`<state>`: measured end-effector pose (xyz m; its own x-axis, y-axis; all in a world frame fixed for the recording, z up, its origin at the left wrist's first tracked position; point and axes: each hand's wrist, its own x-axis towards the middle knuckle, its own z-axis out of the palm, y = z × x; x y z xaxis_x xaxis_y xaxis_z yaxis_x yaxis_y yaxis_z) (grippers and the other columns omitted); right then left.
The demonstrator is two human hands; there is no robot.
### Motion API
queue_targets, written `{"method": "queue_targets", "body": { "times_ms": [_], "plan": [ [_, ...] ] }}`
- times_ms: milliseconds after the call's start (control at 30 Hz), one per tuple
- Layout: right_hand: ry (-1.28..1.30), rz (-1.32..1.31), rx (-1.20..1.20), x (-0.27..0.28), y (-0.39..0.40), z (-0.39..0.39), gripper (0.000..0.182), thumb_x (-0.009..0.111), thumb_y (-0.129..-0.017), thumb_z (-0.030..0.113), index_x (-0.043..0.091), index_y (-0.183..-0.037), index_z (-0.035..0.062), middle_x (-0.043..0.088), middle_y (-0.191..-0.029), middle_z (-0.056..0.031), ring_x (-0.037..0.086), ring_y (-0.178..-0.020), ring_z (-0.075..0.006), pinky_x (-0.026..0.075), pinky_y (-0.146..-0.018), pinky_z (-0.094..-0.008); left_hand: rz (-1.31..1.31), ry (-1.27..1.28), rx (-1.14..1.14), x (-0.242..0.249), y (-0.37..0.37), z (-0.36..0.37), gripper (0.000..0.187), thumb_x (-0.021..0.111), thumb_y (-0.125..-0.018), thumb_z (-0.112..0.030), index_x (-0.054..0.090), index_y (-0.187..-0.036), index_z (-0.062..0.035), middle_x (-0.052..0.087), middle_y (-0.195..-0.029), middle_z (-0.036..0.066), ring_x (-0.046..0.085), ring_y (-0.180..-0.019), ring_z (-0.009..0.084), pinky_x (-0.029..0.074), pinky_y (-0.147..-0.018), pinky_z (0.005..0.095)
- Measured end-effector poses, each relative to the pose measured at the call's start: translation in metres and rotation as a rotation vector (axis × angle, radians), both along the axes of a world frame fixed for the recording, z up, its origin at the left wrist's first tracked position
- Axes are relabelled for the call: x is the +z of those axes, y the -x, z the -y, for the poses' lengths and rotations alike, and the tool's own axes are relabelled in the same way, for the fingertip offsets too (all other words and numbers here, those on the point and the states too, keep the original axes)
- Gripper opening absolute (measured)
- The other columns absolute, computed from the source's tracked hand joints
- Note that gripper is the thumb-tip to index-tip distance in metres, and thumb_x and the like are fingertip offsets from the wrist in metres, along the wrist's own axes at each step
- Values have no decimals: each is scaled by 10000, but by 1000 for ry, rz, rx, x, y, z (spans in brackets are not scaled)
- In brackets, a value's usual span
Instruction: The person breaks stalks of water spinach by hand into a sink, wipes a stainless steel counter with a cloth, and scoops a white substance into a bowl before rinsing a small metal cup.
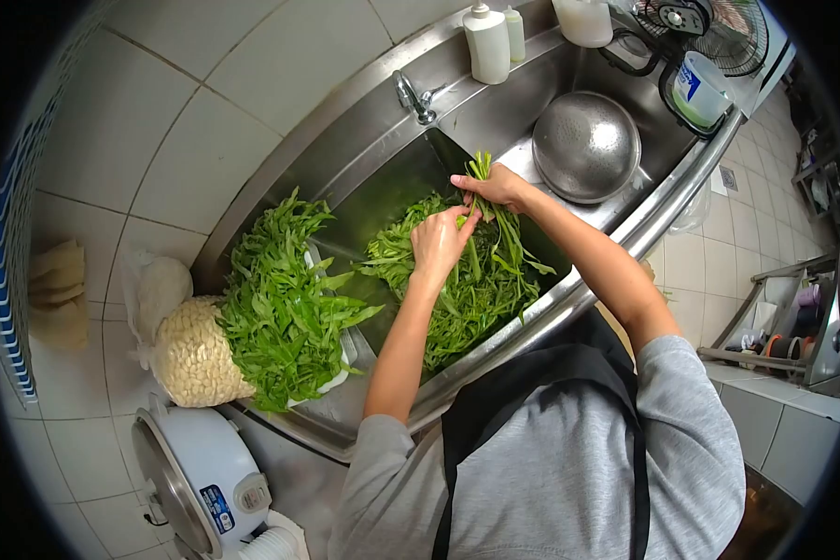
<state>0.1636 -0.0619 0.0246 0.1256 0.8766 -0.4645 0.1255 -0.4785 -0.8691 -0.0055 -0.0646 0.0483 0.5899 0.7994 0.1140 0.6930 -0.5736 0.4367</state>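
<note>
Over the middle sink basin [383,177], my right hand [497,189] is wrapped round a bunch of leafy greens [480,166]; its cut stems stick up past the thumb and its leaves hang down. My left hand [439,245] is beside it, a little lower and to the left, with its fingers pinched on stems of the same bunch. Below both hands, a heap of loose leafy greens [476,313] fills much of the basin. Left of it, a tall pile of leafy greens [285,299] rests on a white tray [331,381], mostly hidden by the leaves.
An upturned metal bowl [586,147] sits in the right basin. The faucet [414,98] and a white bottle [486,45] stand at the back. A bag of peanut-like pieces [196,355] and a rice cooker [201,476] are at left. A fan [728,33] and white tub [702,89] are at upper right.
</note>
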Motion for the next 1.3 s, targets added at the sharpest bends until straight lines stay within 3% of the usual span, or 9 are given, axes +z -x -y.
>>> {"method": "queue_targets", "body": {
  "times_ms": [333, 500, 667, 733, 833, 1033, 1200, 1300],
  "plan": [
    [-94, -374, -67, 11, -3, 12, 406, 651, -800, 356, 590, -778, -44, 582, -616, -104, 566, -490, -154, 501, -439, -288, 71, 133, 51, 1, -1, -5, 302, 641, -744, -406, 683, -871, -135, 592, -585, 145, 597, -604, 323, 452, -573, 401],
    [-152, -267, -123, 16, -16, 10, 464, 688, -750, 414, 576, -827, -30, 581, -671, -81, 584, -514, -158, 508, -438, -294, 98, 150, 44, -2, 5, -9, 287, 628, -761, -376, 683, -860, -113, 589, -584, 144, 596, -594, 315, 451, -566, 403],
    [-166, -252, -186, 15, -35, 12, 384, 609, -825, 396, 574, -918, 25, 577, -689, -49, 574, -579, -122, 487, -502, -258, 16, 130, 78, 3, 13, -9, 239, 632, -770, -337, 681, -873, -127, 612, -618, 125, 606, -628, 300, 457, -588, 401],
    [-265, -142, -90, 29, -33, 18, 329, 639, -816, 335, 590, -869, 14, 589, -666, -46, 520, -510, -90, 427, -453, -235, 63, 92, 58, -1, 16, -12, 280, 629, -765, -369, 685, -874, -118, 560, -524, 121, 575, -535, 289, 444, -552, 395],
    [-334, -60, 5, 29, -30, 14, 285, 641, -816, 303, 609, -837, 21, 596, -663, -28, 480, -495, -72, 380, -441, -224, 36, 131, 37, 1, 18, -13, 293, 629, -768, -382, 687, -887, -120, 575, -551, 132, 588, -560, 285, 451, -566, 388],
    [-295, -128, -13, 28, -23, 10, 257, 657, -804, 269, 624, -812, 14, 601, -659, -19, 457, -499, -70, 381, -453, -217, 195, 169, 56, 11, 10, -19, 331, 625, -777, -408, 681, -916, -112, 599, -605, 151, 607, -616, 291, 465, -604, 376],
    [-315, -253, -24, 19, -8, 7, 239, 682, -782, 244, 642, -796, 9, 602, -652, -26, 447, -500, -76, 377, -453, -216, 170, 182, 16, 13, -6, -30, 269, 617, -779, -315, 674, -874, -69, 582, -601, 139, 553, -532, 197, 433, -542, 326],
    [-278, -252, 8, 14, -7, 8, 231, 698, -766, 238, 645, -764, 13, 601, -646, -24, 449, -500, -76, 376, -449, -219, 261, 200, 36, 9, -6, -29, 256, 626, -761, -299, 673, -848, -63, 569, -581, 136, 546, -524, 199, 433, -542, 323]
  ]
}}
